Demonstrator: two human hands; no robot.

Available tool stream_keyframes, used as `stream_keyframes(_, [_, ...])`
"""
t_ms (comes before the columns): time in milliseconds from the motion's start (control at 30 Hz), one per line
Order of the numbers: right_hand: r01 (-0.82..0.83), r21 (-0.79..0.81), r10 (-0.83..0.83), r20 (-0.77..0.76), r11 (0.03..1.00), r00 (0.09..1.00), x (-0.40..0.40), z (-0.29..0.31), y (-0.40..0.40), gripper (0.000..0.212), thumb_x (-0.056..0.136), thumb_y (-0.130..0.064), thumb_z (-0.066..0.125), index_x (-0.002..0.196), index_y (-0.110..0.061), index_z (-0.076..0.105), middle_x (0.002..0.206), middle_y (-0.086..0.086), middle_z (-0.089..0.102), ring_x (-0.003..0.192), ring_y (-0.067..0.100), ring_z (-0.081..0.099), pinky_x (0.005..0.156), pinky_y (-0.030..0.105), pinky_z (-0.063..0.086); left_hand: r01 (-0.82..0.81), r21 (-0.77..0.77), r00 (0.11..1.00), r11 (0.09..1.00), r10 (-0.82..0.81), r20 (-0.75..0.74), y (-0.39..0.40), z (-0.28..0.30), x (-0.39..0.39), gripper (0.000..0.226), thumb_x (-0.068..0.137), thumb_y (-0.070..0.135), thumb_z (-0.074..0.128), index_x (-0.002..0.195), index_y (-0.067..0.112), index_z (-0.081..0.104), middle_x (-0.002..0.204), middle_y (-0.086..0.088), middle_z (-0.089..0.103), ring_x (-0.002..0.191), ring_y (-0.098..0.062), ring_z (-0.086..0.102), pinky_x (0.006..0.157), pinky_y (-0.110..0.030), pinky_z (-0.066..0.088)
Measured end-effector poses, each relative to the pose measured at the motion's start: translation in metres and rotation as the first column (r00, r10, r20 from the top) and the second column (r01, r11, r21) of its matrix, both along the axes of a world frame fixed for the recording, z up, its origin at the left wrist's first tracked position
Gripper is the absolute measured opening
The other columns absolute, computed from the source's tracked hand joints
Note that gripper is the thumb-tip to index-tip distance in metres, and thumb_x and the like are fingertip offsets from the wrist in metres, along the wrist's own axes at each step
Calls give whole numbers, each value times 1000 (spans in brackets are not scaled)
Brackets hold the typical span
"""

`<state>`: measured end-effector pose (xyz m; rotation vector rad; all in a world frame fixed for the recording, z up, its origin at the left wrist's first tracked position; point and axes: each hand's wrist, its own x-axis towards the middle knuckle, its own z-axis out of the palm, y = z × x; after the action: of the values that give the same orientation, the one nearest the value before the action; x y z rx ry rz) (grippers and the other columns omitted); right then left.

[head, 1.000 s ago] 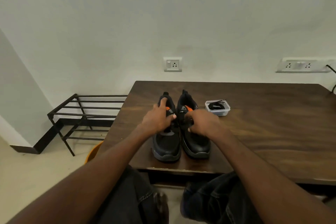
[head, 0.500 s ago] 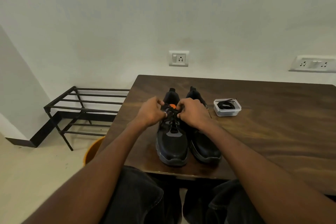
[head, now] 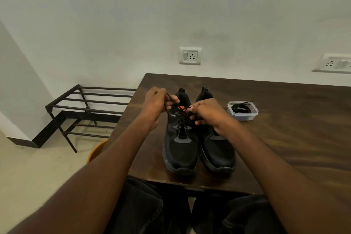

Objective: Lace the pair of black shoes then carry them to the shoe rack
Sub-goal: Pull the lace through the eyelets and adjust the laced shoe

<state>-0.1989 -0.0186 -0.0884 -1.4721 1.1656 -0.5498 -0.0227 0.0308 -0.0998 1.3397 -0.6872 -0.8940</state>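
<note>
Both hands lifted apart, left hand and right hand pinching lace (left shoe).

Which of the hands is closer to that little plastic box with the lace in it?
The right hand: it is just left of the plastic box. The left hand is further off, beyond both shoes.

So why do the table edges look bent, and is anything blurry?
Head view: the wide lens bows the table edge and wall lines; the near forearms look soft; the black shoes lose detail in dim, even light; the rack casts faint floor shadows.
</note>
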Motion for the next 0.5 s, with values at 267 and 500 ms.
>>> stream_keyframes(267, [-24, 454, -315, 655, 891, 687, -24, 23, -7, 14, 94, -20, 53, 86, -19, 64, 93, 2, 77, 87, 21, 74, 81, 36, 47, -288, -93, 938, 953, 261, -227, 12, 19, 0, 8, 101, 18, 51, 94, 17, 49, 58, 3, 41, 46, -10, 32, 43, -26, 30])
stream_keyframes(500, [64, -497, -204, -232, 865, 951, -40, 19, 1, 40, 105, -49, 53, 84, -19, 71, 64, -1, 70, 55, 17, 68, 59, 33, 56, -386, 240, 427, 891, -58, 903, 33, 5, -9, 35, 100, 42, 54, 75, 20, 63, 75, 2, 62, 73, -19, 61, 76, -38, 47])
